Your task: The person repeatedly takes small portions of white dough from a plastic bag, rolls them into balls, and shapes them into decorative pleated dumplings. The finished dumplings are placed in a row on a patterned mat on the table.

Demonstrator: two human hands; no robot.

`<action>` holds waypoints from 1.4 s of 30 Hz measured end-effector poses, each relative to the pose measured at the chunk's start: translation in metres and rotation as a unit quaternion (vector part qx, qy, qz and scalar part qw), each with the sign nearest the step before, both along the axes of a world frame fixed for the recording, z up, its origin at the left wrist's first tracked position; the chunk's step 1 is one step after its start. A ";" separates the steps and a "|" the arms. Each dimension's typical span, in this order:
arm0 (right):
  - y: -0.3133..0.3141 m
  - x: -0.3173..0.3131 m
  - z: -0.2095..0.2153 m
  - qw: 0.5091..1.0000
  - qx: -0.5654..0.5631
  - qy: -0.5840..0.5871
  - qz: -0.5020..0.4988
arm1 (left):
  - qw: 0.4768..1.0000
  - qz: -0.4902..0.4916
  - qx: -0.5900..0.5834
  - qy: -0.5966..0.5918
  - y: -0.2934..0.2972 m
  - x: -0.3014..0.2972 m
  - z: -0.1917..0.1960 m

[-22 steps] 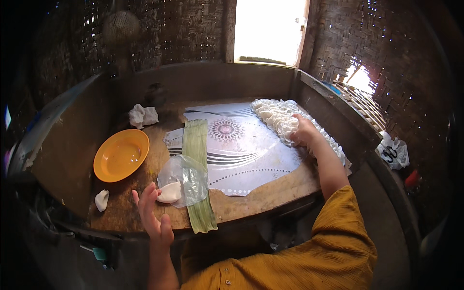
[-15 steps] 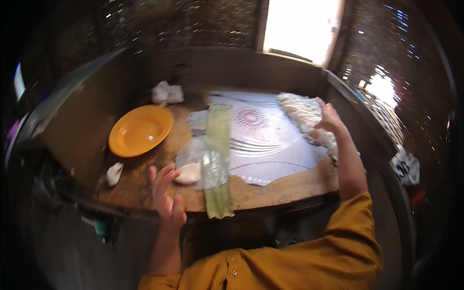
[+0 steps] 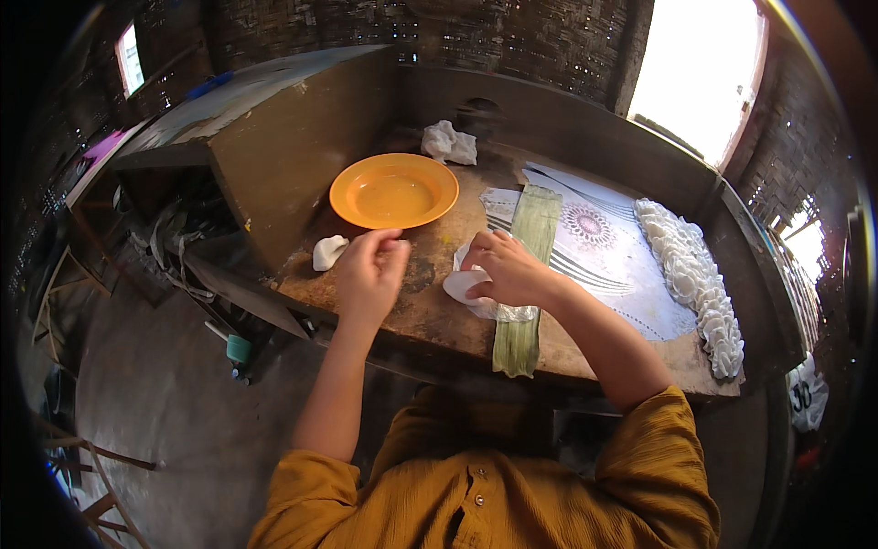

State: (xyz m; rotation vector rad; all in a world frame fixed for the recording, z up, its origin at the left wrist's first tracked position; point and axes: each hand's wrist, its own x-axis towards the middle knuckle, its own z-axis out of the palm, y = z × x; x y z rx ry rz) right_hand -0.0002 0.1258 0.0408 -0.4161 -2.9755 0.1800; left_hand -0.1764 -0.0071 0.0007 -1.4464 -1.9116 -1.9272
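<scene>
My right hand (image 3: pixel 505 268) rests on a white lump of dough (image 3: pixel 460 284) wrapped in clear plastic, lying beside a long green leaf strip (image 3: pixel 526 265) on the wooden table (image 3: pixel 430 316). My left hand (image 3: pixel 370 270) hovers just left of it, fingers curled together, thumb and fingertips pinched; whether it holds a small bit I cannot tell. An orange plate (image 3: pixel 393 190) sits beyond my left hand. A row of white shaped dough pieces (image 3: pixel 692 279) lies along the right edge of a patterned mat (image 3: pixel 613 265).
A small white lump (image 3: pixel 327 252) lies at the table's left edge. Crumpled white cloth (image 3: pixel 448 144) sits at the back. A wooden partition (image 3: pixel 283 137) rises to the left. A teal cup (image 3: pixel 239 348) hangs below the table. Bright window (image 3: pixel 704 73) behind.
My right hand left the row of white pieces and came to the wrapped dough by the leaf. My left hand lifted and curled. The view swung left.
</scene>
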 end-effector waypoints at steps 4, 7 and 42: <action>-0.013 0.019 0.011 0.993 -0.115 0.029 0.019 | 0.960 -0.023 -0.257 0.112 0.043 0.014 0.011; -0.028 0.056 0.011 0.938 -0.245 0.244 0.003 | 0.904 -0.001 -0.373 0.210 0.076 0.031 0.013; -0.021 0.114 0.038 0.696 -0.579 0.412 -0.100 | 0.927 -0.164 0.241 0.237 -0.018 0.081 -0.009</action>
